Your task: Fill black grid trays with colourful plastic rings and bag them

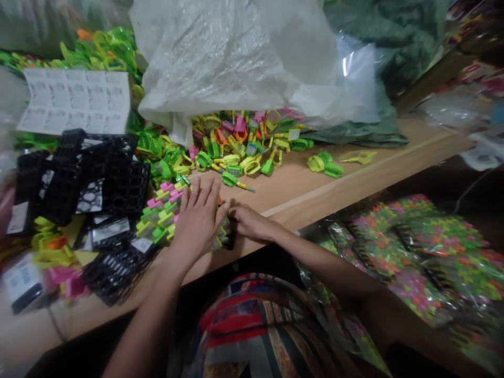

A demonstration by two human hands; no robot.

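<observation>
My left hand (200, 218) lies flat, fingers stretched, on top of a block of bright plastic pieces (163, 212) in green, yellow and pink. The pieces stand packed in close rows near the table's front edge. At the right end of this block, my right hand (248, 220) has its fingers curled at the edge of a dark tray (228, 239), most of which is hidden under the pieces and my hands. Just beyond my hands lies a loose green piece (232, 180) with a thin patterned stick.
Black perforated trays (118, 189) are heaped at the left, beside a label sheet (76, 100). A pile of loose colourful pieces (244, 142) spills from under a plastic bag (236, 58). Wrapped filled packs (425, 241) lie below the table at the right.
</observation>
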